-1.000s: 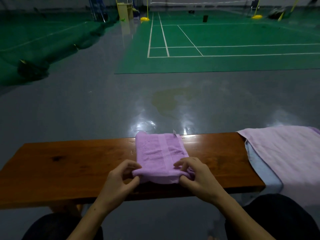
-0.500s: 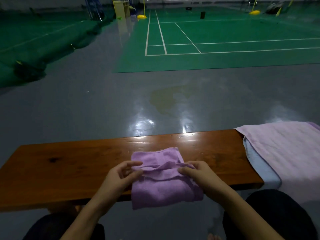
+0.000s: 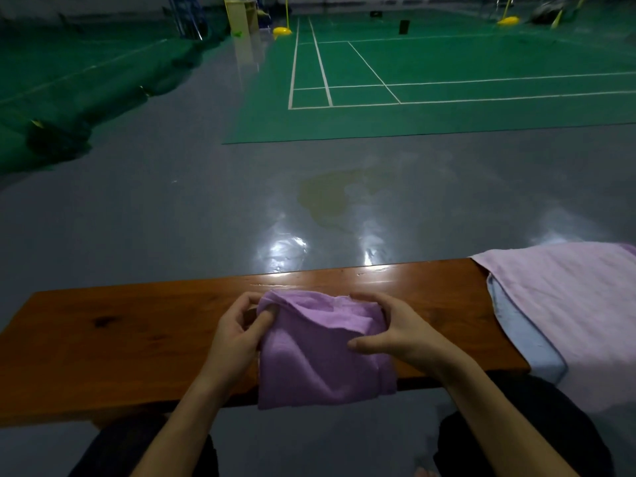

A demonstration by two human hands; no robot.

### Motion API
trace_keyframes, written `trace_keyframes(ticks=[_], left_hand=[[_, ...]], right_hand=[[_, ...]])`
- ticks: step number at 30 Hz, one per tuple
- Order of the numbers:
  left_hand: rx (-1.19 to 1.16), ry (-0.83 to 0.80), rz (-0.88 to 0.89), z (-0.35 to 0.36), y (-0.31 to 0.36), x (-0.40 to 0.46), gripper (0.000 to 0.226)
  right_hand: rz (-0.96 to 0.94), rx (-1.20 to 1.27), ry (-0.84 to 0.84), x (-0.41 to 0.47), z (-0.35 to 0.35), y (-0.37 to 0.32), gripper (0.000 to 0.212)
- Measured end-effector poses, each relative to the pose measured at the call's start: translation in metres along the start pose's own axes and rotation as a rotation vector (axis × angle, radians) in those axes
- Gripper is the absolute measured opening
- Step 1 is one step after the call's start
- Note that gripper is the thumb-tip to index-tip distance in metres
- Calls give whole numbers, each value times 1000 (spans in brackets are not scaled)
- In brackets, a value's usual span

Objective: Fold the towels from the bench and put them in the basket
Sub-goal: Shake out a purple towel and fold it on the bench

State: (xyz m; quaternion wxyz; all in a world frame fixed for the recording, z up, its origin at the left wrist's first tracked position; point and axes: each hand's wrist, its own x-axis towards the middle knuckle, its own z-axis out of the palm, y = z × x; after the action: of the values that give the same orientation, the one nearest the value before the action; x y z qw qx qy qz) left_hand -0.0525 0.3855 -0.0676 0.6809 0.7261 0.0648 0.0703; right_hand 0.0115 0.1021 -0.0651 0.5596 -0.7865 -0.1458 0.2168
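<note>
A folded purple towel (image 3: 320, 359) lies on the near half of the wooden bench (image 3: 137, 332), its lower edge hanging over the front edge. My left hand (image 3: 237, 333) pinches its upper left corner. My right hand (image 3: 395, 330) grips the upper right fold, fingers curled over the cloth. On the bench's right end a pale pink towel (image 3: 571, 304) lies spread over a light blue towel (image 3: 516, 339). No basket is in view.
Behind the bench is shiny grey floor (image 3: 206, 208) with a yellowish stain (image 3: 327, 197), then green badminton courts (image 3: 447, 84) with yellow net posts. My knees in dark trousers (image 3: 533, 435) sit under the bench's front edge.
The purple towel lay flat across the bench. Both hands have lifted its near edge, bunched it toward the middle, and the towel now sits nearer me, draping over the front edge.
</note>
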Motion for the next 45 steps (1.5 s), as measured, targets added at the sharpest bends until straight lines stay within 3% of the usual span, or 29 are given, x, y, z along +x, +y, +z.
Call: trace_keyframes(ticks=[3, 7, 10, 14, 19, 22, 25, 27, 29, 32, 35, 39, 42, 45], left_hand=[[-21, 13, -14, 3, -3, 8, 13], [-20, 62, -46, 1, -13, 19, 10], [-2, 116, -92, 2, -22, 24, 6], [209, 186, -120, 1, -35, 34, 7], [720, 233, -113, 0, -45, 38, 14], [800, 269, -81, 2, -44, 37, 17], [728, 310, -63, 0, -39, 33, 26], [802, 335, 33, -3, -37, 24, 34], [938, 291, 239, -1, -38, 11, 37], [1090, 60, 417, 12, -56, -3, 48], [1344, -118, 386, 25, -85, -7, 64], [1396, -124, 310, 22, -93, 0, 71], [1352, -162, 257, 16, -88, 5, 80], [1321, -165, 259, 8, -84, 6, 83]], right_hand=[[-44, -98, -7, 9, 3, 4, 88], [-46, -153, 291, 23, 11, 6, 34], [-27, -100, 381, 36, 14, 7, 9], [1, -180, 453, 56, 21, 27, 10], [52, -286, 555, 66, 31, 39, 15], [63, -416, 590, 64, 34, 38, 19], [40, -422, 628, 61, 31, 35, 21], [16, -471, 651, 56, 31, 30, 30], [-52, -624, 664, 49, 36, 23, 32], [-265, -739, 483, 36, 63, 20, 36], [-334, -993, 250, 33, 99, 41, 53], [-222, -1044, 120, 37, 97, 57, 72], [-188, -1084, 128, 39, 83, 57, 83], [-136, -1062, 111, 40, 71, 60, 76]])
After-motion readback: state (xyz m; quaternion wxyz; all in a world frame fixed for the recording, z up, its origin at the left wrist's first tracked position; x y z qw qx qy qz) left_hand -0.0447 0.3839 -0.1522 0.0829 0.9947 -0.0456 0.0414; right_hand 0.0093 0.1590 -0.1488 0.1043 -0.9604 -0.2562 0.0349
